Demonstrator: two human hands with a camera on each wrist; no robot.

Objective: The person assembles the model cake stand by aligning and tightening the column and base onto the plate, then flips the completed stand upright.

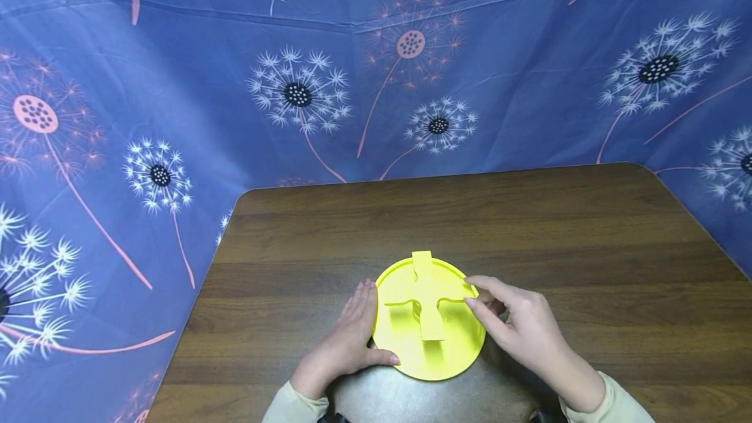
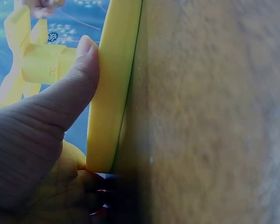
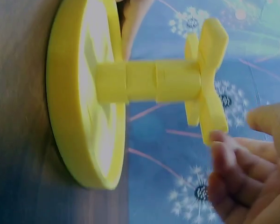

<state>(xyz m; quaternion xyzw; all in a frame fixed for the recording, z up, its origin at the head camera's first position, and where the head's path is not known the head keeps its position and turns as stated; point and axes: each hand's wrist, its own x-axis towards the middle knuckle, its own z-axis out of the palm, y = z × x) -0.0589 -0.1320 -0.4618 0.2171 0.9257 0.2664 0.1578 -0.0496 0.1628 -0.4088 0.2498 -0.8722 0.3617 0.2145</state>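
Observation:
A yellow round base (image 1: 452, 367) lies on the table with a yellow post (image 3: 142, 81) standing from it. The post looks built of stacked cylindrical sections; "32" is marked on it in the left wrist view. On top sits a yellow four-armed cross piece (image 1: 427, 296). My left hand (image 1: 350, 337) rests against the base's left side, fingers straight along the rim and thumb on its near edge. Beside the cross, my right hand (image 1: 519, 318) has thumb and forefinger apart around the right arm's tip. In the right wrist view its fingertips touch or nearly touch an arm end.
The brown wooden table (image 1: 282, 234) stretches out around the base. Behind and beside it hangs a blue cloth (image 1: 517, 116) printed with dandelions. A grey, shiny patch (image 1: 382, 397) shows at the table's near side, between the forearms.

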